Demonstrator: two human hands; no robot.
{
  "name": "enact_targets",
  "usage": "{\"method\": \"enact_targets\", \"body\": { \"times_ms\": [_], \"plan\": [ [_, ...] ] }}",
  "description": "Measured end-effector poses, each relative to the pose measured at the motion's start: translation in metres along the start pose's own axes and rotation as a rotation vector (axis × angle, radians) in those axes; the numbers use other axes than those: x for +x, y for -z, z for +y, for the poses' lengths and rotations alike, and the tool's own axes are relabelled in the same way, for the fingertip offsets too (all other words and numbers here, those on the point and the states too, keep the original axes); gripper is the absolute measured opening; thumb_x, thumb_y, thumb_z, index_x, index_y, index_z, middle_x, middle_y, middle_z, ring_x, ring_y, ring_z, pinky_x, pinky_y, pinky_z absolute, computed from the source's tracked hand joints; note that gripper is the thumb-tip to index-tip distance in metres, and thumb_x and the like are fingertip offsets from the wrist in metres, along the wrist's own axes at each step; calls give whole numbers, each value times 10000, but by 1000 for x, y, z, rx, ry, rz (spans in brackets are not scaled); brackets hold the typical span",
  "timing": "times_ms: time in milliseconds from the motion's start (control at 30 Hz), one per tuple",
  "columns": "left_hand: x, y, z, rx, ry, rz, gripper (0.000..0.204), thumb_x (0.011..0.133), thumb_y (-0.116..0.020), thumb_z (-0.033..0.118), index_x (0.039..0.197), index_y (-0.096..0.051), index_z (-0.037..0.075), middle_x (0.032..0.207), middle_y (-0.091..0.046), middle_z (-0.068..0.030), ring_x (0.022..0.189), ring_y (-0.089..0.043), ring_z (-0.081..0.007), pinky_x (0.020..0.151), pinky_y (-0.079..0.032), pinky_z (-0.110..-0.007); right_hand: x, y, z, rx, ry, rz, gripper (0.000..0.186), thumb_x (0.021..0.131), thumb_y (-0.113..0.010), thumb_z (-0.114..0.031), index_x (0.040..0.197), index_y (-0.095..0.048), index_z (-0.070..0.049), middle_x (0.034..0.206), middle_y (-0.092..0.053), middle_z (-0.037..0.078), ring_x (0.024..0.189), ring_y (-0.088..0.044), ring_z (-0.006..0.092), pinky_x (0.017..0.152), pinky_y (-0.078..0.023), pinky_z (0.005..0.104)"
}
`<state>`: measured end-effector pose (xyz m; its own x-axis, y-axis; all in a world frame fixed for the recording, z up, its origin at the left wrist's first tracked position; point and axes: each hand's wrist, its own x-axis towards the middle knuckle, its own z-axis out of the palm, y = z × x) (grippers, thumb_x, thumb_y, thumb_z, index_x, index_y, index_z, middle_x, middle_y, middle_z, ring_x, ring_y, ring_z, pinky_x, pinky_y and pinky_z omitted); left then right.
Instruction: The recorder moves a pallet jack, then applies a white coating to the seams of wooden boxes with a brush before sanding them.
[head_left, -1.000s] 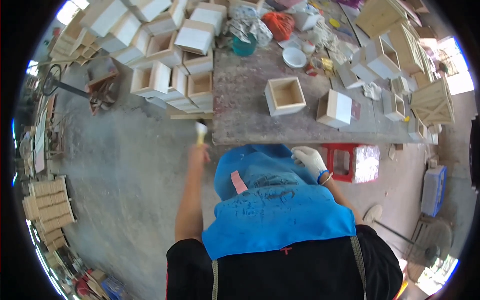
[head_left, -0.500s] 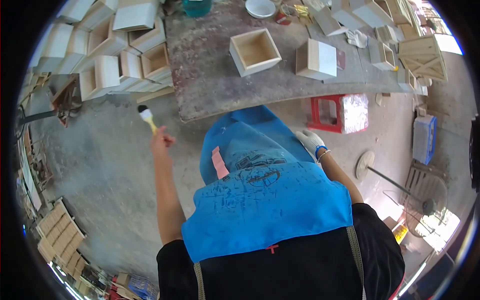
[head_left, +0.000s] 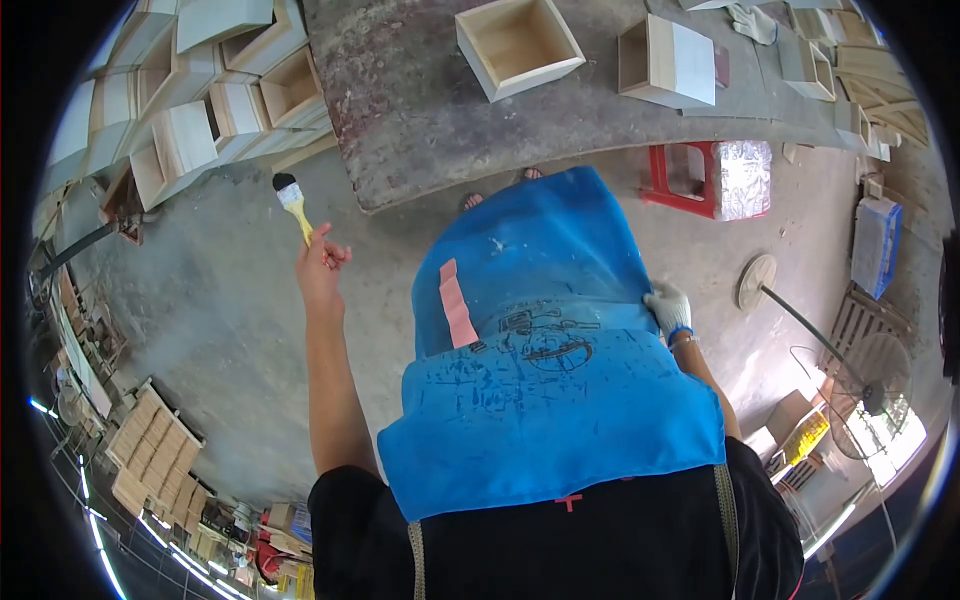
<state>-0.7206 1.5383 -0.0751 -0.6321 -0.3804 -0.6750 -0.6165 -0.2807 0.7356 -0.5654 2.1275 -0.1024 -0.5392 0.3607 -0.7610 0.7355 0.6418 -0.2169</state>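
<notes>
A: Where does the person's left grip [head_left: 322,262] stand?
B: Out to the left, over the concrete floor [head_left: 230,320], grasping a paintbrush [head_left: 293,205] near the end of its yellow handle. The index finger lies along the handle, and other fingers curl loosely beside it.
A: And the brush itself?
B: Held clear of everything but that hand, just left of the bench's near corner. Its dark bristles point forward, away from the person, with a pale band between bristles and handle.
A: What about the right grip [head_left: 670,308]?
B: It wears a white glove and rests at the right edge of the blue apron [head_left: 560,400], fingers bent against the cloth. Whether they pinch it, one cannot tell.
A: Anything on the apron?
B: A pink strip [head_left: 457,305] left of its middle, and dark printed marks across the front.
A: What does the bench [head_left: 410,150] carry?
B: An open wooden box [head_left: 519,55], its mouth upward, and to its right a box with a white side [head_left: 690,65]. Farther right lies a loose white glove [head_left: 752,23].
A: And around it?
B: Wooden boxes [head_left: 185,140] are stacked on the left; a red stool with a silvery covering [head_left: 743,180] stands near the bench's right part, and a pedestal fan [head_left: 870,385] farther right.
</notes>
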Motion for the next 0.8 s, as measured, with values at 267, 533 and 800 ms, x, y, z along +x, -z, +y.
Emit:
{"method": "enact_targets", "body": {
  "times_ms": [267, 533, 800],
  "plan": [
    [-25, -34, 8, -207, -90, -223, 342, 1067, -502, 282, 1265, -577, 13, 743, -542, -6, 703, -544, -117, 832, -535, -375, 11, 17, -57, 118, 116, 206, 584, 887, -707, -229, 1396, -547, 6, 1268, -664, 190, 1139, -656, 232, 959, -515, 338],
    [8, -13, -10, -232, -250, 167, 297, 1032, -537, 271, 1166, -594, 11, 686, -549, -31, 631, -568, -149, 674, -548, -331, -8, 21, -191, 466, 527, 32, 427, 931, -629, -116, 1329, -598, 36, 1205, -691, 138, 1069, -659, 171, 938, -513, 299],
    [43, 27, -51, -153, -84, 14, 228, 993, -577, 257, 1027, -664, 49, 626, -520, -11, 538, -542, -143, 553, -521, -299, -22, 15, -195, 361, 527, 114, 391, 922, -625, -204, 1247, -659, 12, 1173, -712, 179, 1119, -675, 242, 973, -496, 332]
  ]
}}
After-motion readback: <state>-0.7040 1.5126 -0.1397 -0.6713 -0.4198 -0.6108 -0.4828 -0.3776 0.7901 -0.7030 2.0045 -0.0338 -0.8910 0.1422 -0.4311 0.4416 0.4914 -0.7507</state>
